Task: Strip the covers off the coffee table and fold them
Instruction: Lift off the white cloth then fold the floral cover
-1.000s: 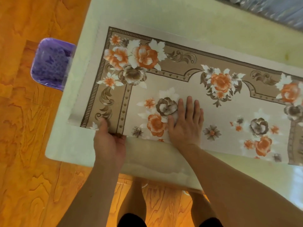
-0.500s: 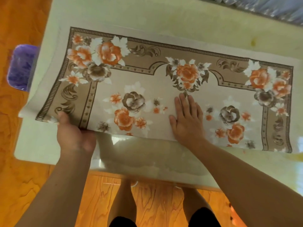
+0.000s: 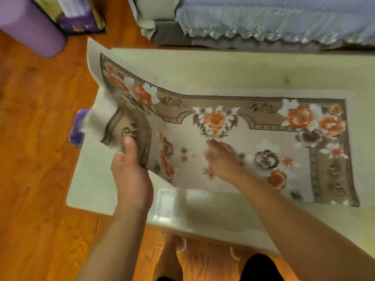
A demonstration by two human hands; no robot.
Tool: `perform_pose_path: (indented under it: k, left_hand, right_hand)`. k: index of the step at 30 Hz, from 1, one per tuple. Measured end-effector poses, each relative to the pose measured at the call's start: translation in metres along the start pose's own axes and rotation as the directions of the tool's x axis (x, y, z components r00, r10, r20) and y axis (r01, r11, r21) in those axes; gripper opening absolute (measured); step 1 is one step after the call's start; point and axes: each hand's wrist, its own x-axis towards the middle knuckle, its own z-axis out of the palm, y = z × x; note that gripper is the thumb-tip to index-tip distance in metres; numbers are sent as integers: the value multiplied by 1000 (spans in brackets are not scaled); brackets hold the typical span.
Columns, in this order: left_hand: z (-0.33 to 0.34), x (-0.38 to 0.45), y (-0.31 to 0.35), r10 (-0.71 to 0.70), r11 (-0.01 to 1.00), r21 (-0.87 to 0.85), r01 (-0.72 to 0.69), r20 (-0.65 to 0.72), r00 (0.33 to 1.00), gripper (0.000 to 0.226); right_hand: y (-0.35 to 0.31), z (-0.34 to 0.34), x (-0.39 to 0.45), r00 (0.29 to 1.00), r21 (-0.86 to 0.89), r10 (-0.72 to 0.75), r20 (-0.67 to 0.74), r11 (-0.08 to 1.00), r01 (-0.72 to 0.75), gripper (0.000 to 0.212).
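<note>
From the head view, the flowered cover (image 3: 233, 142) lay on the worktop (image 3: 223, 74), already doubled lengthwise. The left hand (image 3: 129, 175) pinched its left end, thumb on top, lifting that end clear. The right hand (image 3: 223, 159), blurred, lay flat and relaxed on the middle. I'd judge the stripping done, with the crosswise folds left.
</note>
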Motion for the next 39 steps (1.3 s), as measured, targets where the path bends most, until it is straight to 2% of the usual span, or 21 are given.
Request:
perform_pose_path:
  k: [1,2,3,5,6,7,8,9,11,13,15,17,19,20,22,24,25,27,29,35,39]
  left_hand:
    - [18,-21,2,23,997,69,-25,26,999,38]
    - [37,-42,0,55,992,108,-63,73,996,42]
    - [56,-61,-8,98,982,148,-117,128,987,43]
    - [103,-108,-31,245,927,214,-307,273,930,30]
    - [126,-132,-48,336,867,239,-438,370,866,29]
    - [147,-156,-71,410,789,242,-564,477,778,40]
    - [163,-172,-95,453,709,248,-660,556,696,46]
    - [179,-186,-124,447,650,284,-705,608,657,49]
    - [209,-204,-177,332,533,402,-744,710,621,48]
    - [227,-212,-218,123,367,489,-792,818,562,51]
    - [233,-211,-239,-102,191,472,-861,882,461,62]
    - [224,-201,-232,-180,173,403,-899,910,373,72]
    - [197,-179,-210,-33,244,404,-882,912,409,67]
    - [178,-164,-201,70,273,418,-866,890,451,61]
    - [135,-128,-189,212,247,506,-826,804,556,56]
    - [99,-97,-183,176,196,653,-731,710,682,57]
    - [88,-85,-183,117,151,693,-705,696,709,59]
    - [73,-72,-193,-10,45,681,-730,732,682,65]
    - [68,-66,-203,-101,-5,656,-754,750,653,69]
    - [76,-65,-211,-158,-53,712,-700,686,710,73]
    - [81,-68,-206,-169,-35,725,-688,674,719,73]
  right_hand:
    - [4,-36,-11,995,307,34,89,950,-60,59]
    - [12,-72,-23,986,553,45,161,824,-128,58]
    - [24,-108,-36,981,715,39,188,680,-164,58]
    - [64,-179,-69,991,889,42,130,437,-135,60]
    - [85,-207,-84,993,932,62,97,346,-112,62]
    - [102,-227,-98,994,963,55,98,248,-109,62]
    - [116,-240,-110,994,978,46,99,182,-106,62]
    - [131,-247,-118,995,983,37,94,157,-98,64]
    - [165,-246,-122,991,970,90,103,210,-119,69]
    - [197,-228,-107,968,918,239,81,359,-166,69]
    - [231,-203,-87,875,774,479,-77,581,-250,57]
    - [256,-184,-71,754,662,581,-304,699,-272,37]
    - [260,-176,-66,693,640,598,-402,725,-254,23]
    - [261,-174,-64,674,611,600,-431,744,-272,21]
    - [262,-172,-65,650,542,598,-469,776,-323,20]
    - [265,-173,-63,636,484,590,-498,797,-361,18]
    - [266,-176,-61,634,449,581,-510,809,-379,19]
    - [267,-182,-56,629,391,565,-533,824,-409,21]
    - [269,-187,-53,618,391,570,-541,821,-416,26]
    - [274,-192,-53,563,489,636,-528,770,-410,27]
    - [277,-192,-57,545,458,632,-551,775,-436,23]
